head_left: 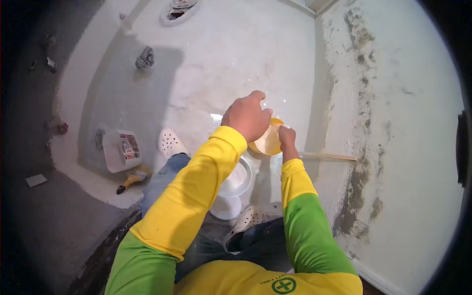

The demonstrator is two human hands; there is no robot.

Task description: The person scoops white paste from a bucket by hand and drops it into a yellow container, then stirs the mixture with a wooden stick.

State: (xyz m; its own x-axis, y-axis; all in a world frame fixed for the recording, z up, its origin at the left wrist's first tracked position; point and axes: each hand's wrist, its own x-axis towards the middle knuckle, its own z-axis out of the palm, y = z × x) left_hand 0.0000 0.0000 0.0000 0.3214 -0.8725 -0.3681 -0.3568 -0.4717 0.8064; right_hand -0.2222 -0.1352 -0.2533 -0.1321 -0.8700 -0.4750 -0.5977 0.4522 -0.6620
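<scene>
head view: the right hand (287, 136) grasps the rim of a yellow bowl (268, 153), near a white bucket (249, 181) between two pale shoes (172, 142); the left hand (247, 116) overlaps the bowl's edge, its grip i cannot tell

Over toward twelve o'clock I see a whitish floor (221, 59), meeting darker grey ground (34, 160) around nine. A pale wall (423, 98) rises at three, streaked with dark blotches (364, 83) (rather ragged ones). A broad shadow (123, 93) lies at ten.
</scene>
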